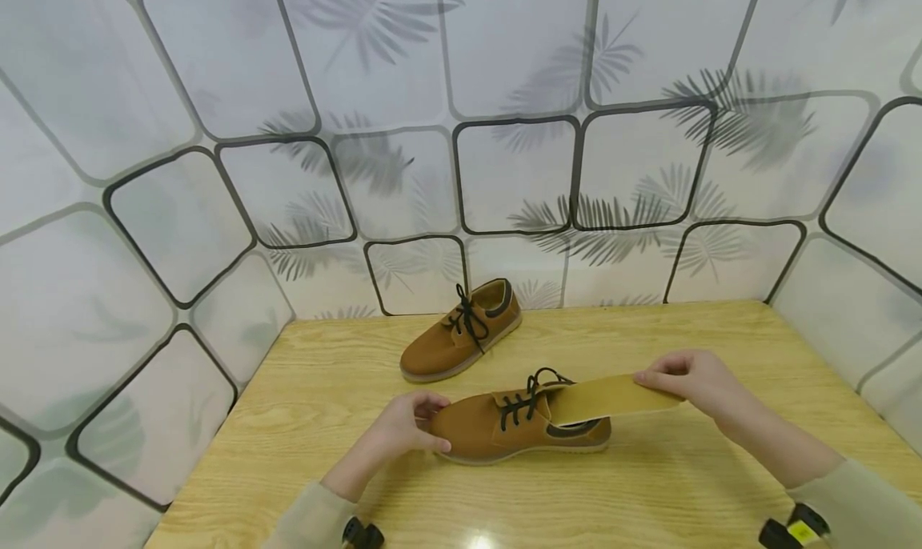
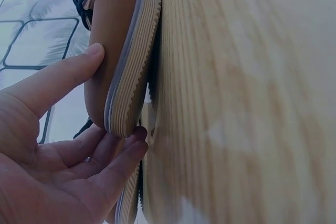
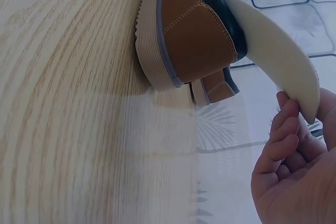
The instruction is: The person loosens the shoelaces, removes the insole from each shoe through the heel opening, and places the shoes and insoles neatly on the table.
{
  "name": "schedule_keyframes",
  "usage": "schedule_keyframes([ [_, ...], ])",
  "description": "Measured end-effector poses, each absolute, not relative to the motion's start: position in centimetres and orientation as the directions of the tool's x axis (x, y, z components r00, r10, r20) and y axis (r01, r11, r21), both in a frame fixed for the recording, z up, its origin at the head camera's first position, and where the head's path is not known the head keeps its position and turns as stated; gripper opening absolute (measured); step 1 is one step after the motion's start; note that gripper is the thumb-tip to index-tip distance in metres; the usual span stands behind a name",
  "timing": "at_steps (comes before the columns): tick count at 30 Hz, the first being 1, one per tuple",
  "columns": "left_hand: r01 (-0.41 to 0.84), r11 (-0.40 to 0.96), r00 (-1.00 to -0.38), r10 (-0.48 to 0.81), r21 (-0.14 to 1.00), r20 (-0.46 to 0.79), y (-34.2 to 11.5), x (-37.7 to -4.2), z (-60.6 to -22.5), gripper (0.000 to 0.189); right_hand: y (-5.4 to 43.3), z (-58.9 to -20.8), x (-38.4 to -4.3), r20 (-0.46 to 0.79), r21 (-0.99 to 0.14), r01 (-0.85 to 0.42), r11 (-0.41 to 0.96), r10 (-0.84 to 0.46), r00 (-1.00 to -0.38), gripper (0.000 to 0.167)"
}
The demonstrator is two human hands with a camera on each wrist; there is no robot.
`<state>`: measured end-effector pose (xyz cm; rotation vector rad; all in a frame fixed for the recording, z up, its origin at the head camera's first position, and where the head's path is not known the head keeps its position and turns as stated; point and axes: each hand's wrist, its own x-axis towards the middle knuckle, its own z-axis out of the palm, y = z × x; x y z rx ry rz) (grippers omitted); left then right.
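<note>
Left hand (image 1: 405,429): grasping the near shoe (image 1: 471,429) by its toe.
Right hand (image 1: 687,377): pinching the outer end of the insole (image 1: 612,397) between thumb and fingers.
Insole: running into the near shoe's opening, sticking out past the heel, showing a yellow face above and a paler one beneath.
Near shoe: resting upright on the worktop (image 1: 302,421), pointing left.
Far shoe (image 1: 442,349): standing behind, near the leaf-patterned wall (image 1: 519,177).

right grip (image 3: 302,184) pinches insole (image 3: 283,51) | insole juts from brown shoe (image 3: 197,38) | second shoe (image 3: 216,87) behind
</note>
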<state>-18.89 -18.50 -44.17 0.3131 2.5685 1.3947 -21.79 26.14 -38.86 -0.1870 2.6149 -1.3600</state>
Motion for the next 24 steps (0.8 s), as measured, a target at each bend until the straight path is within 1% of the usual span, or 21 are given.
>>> schedule_keyframes([
  [16,0.092,0.509,-0.950,0.302,0.856,-0.077,-18.6,-19.0,-44.2,0.059,27.1,-38.9,-21.6,-0.125,-0.816,-0.009,0.578,-0.192,-0.974,0.027],
  [24,0.092,0.518,-0.954,0.292,0.850,-0.075,-18.6,-18.9,-44.2,0.059,27.5,-38.7,-21.6,-0.149,-0.816,0.009,0.578,-0.195,-0.969,0.028],
])
